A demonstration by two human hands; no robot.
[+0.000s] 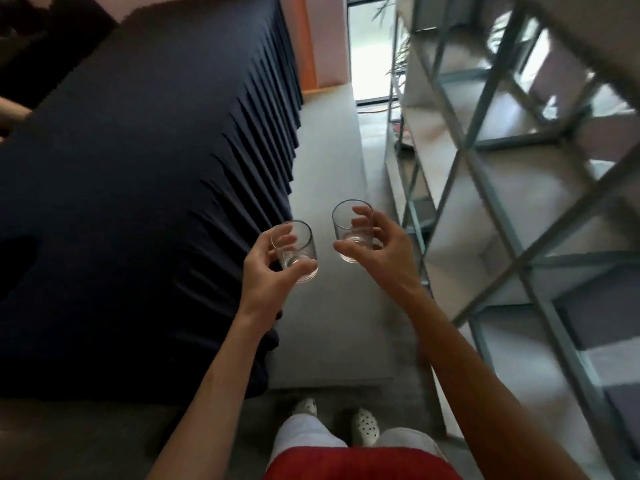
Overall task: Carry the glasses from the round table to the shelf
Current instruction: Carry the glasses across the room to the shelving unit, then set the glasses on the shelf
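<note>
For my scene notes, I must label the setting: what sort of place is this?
Probably an indoor event or meeting room: a long table draped in dark navy pleated cloth, a tall open shelf with a grey metal frame, and a grey carpeted floor.

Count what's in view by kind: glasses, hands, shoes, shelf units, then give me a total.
Clear glasses: 2 (left glass, right glass)
Hands: 2 (left hand, right hand), each holding one glass
White shoes: 2
Shelf unit: 1
Total: 7
</note>
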